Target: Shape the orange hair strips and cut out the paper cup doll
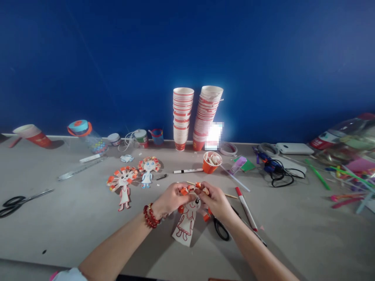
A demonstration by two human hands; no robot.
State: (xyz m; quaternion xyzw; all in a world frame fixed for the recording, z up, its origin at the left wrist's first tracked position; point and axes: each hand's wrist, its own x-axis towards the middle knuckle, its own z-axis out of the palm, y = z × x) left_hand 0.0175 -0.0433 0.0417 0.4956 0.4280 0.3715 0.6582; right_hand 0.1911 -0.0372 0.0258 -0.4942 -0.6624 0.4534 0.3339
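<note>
**Two hands grip a paper doll at its head**

A matt grey table [96, 242] spreads below a plain deep-blue wall [131, 58], with a patch of glare near the cup stacks. Taking the paper doll [185, 227] as the dial's centre, two tall stacks of paper cups [181, 117] stand at twelve, a cup of scraps [210, 168] at one, blurred bottles [336, 136] at two, scissors [17, 203] at nine and two fringed dolls [124, 193] at ten.

The doll is at the near middle of the table, drawn side up. Its long axis tilts slightly: head between twelve and one, feet between six and seven. The left hand [173, 198] and right hand [215, 200] both pinch orange-tipped strips around its head.
</note>
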